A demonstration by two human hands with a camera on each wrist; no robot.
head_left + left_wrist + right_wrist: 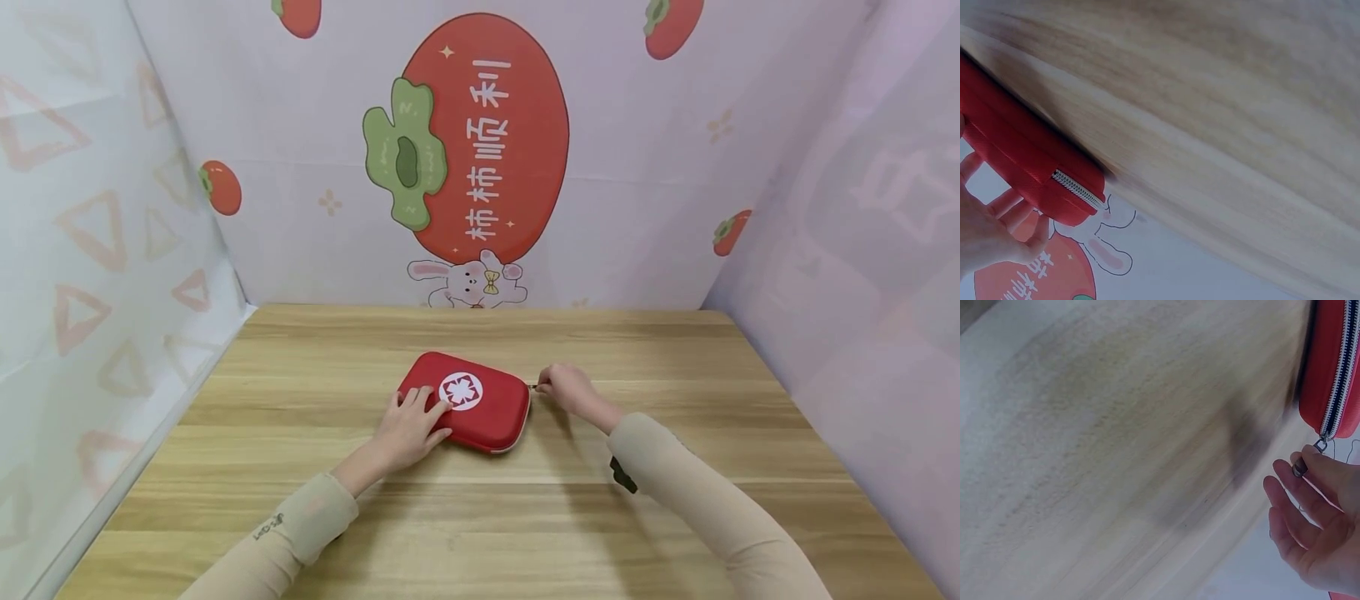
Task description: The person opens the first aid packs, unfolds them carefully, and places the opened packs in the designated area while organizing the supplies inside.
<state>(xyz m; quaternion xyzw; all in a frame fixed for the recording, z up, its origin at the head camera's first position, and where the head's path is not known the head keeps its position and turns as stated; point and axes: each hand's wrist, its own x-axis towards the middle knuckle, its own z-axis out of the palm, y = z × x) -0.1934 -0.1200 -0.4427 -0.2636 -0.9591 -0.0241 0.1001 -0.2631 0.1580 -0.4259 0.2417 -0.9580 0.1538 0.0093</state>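
Observation:
A red zip-up case [495, 404] with a white round emblem and cross-like mark lies flat on the wooden table. My left hand [407, 429] rests on its near left part, fingers spread across the lid and thumb at the front edge. In the left wrist view, fingertips of the left hand [997, 228] touch the case beside a short stretch of silver zipper [1077, 189]. My right hand [568, 388] is just off the case's right end. Its thumb and index finger pinch the zipper pull [1300, 466], while the other fingers are loosely bent. The zipper teeth [1341, 375] run along the side.
The wooden table [525, 533] extends around the case on all sides. A patterned backdrop [300, 250] with persimmons and a rabbit stands behind, with cloth side walls at left [112, 333] and right [847, 275]. A dark band [622, 475] shows at the right sleeve.

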